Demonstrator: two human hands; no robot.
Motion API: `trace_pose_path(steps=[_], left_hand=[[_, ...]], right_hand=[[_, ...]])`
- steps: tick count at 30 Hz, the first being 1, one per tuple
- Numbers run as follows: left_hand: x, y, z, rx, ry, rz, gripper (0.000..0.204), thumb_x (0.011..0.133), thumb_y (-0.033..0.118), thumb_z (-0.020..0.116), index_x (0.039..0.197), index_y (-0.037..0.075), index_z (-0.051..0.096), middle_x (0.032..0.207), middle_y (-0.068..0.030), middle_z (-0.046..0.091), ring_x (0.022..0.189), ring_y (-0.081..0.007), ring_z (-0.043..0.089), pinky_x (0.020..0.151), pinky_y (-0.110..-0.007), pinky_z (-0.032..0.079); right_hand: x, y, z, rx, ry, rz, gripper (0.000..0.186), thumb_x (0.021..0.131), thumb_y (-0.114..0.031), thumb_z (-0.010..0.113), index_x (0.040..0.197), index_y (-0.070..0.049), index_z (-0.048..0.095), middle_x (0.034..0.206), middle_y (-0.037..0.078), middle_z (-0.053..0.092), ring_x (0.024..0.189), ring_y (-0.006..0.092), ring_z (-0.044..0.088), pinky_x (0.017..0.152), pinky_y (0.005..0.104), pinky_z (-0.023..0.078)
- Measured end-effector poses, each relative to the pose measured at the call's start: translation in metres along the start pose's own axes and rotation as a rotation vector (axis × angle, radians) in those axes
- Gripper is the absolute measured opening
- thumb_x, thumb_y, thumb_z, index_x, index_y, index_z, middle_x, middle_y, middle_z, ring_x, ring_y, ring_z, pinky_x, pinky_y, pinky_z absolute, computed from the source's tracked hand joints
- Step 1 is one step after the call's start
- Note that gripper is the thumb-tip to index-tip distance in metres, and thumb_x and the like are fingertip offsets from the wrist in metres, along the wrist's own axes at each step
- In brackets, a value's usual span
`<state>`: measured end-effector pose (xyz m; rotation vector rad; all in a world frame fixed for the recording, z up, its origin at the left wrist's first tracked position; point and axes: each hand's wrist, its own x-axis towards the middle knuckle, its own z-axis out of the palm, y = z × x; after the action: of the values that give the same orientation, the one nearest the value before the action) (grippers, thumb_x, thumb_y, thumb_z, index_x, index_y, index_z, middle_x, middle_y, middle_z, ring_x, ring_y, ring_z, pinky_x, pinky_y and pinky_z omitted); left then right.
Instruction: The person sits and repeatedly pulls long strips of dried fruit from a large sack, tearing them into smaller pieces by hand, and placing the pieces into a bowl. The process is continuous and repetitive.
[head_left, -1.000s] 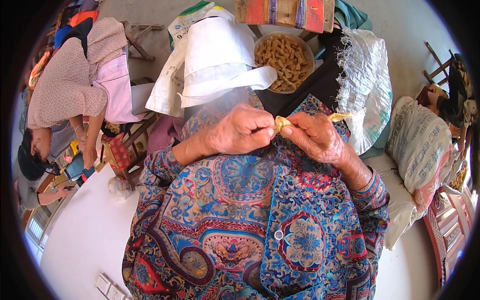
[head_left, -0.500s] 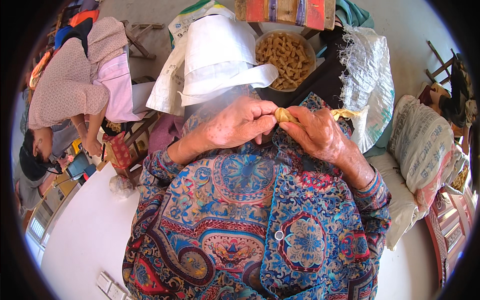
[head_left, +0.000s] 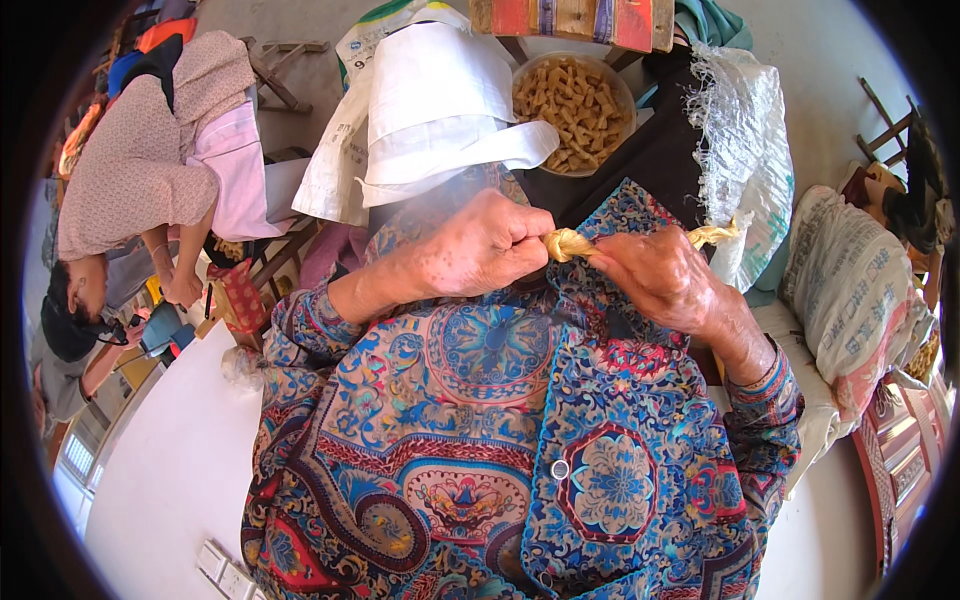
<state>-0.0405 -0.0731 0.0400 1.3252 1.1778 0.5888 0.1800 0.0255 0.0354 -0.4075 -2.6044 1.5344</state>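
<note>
A pliable, glossy yellow strip with a knot (head_left: 569,245) in it is stretched between my two hands in front of my chest. My left hand (head_left: 485,243) is closed in a fist round one end, tight against the knot. On the other side, my right hand (head_left: 658,275) grips the strip between thumb and fingers. The strip's loose tail (head_left: 713,234) sticks out beyond the right hand, toward a translucent woven sack (head_left: 748,150) at my knee. Fingers hide the parts of the strip inside both hands.
Ahead stands a basin (head_left: 628,98) of short tan pieces, beside a wooden stool (head_left: 575,22). White cloth (head_left: 440,95) covers my left leg. A stuffed woven sack (head_left: 845,290) lies at right. Another person (head_left: 140,170) bends over on the left.
My hands have drawn apart, the right one moving right and slightly down. The knot looks tighter, and more of the strip shows between the hands.
</note>
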Motion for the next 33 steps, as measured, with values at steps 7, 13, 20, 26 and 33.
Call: trace_pose_path(steps=[7, 13, 20, 26, 33], left_hand=[[-0.022, 0.0, -0.017, -0.088, -0.05, 0.002, 0.021, 0.086, 0.017, 0.048, 0.075, 0.0, 0.054, 0.056, -0.0026, 0.047, 0.046, -0.01, 0.042, 0.045, -0.025, 0.036], [-0.017, 0.007, -0.034, -0.213, -0.119, -0.246, 0.019, 0.083, 0.017, 0.052, 0.084, -0.002, 0.058, 0.065, -0.0018, 0.057, 0.059, -0.0096, 0.055, 0.055, -0.024, 0.043], [0.006, 0.012, -0.028, 0.15, -0.084, 0.061, 0.047, 0.078, 0.022, 0.067, 0.116, -0.001, 0.053, 0.1, -0.0143, 0.061, 0.083, -0.0228, 0.06, 0.074, -0.032, 0.047], [0.021, 0.007, -0.011, 0.179, -0.19, 0.176, 0.019, 0.089, 0.017, 0.056, 0.097, 0.0, 0.053, 0.075, -0.0129, 0.053, 0.068, -0.0296, 0.055, 0.059, -0.039, 0.043], [-0.01, 0.034, -0.046, 0.097, -0.24, 0.169, 0.015, 0.09, 0.014, 0.052, 0.086, 0.0, 0.054, 0.061, -0.0079, 0.048, 0.05, -0.0211, 0.049, 0.046, -0.034, 0.039]], right_hand=[[0.002, 0.0, -0.007, 0.239, 0.024, -0.039, 0.011, 0.085, -0.008, 0.059, 0.082, 0.002, 0.057, 0.064, 0.016, 0.054, 0.056, 0.0344, 0.054, 0.048, 0.0408, 0.039], [0.009, 0.003, -0.007, 0.229, 0.007, -0.003, 0.011, 0.086, -0.008, 0.058, 0.081, 0.002, 0.057, 0.064, 0.016, 0.053, 0.056, 0.034, 0.053, 0.047, 0.0407, 0.038], [0.018, 0.002, -0.017, 0.143, 0.007, -0.043, 0.013, 0.086, -0.009, 0.057, 0.081, 0.002, 0.056, 0.063, 0.016, 0.051, 0.055, 0.0362, 0.051, 0.047, 0.0417, 0.038], [0.013, 0.007, -0.013, 0.173, -0.039, -0.016, 0.013, 0.086, -0.009, 0.058, 0.081, 0.002, 0.056, 0.063, 0.016, 0.051, 0.056, 0.0363, 0.052, 0.047, 0.0422, 0.039], [0.02, -0.021, -0.013, 0.167, 0.047, -0.134, 0.01, 0.082, -0.007, 0.061, 0.079, -0.002, 0.053, 0.056, 0.014, 0.046, 0.054, 0.0349, 0.054, 0.045, 0.041, 0.04]])
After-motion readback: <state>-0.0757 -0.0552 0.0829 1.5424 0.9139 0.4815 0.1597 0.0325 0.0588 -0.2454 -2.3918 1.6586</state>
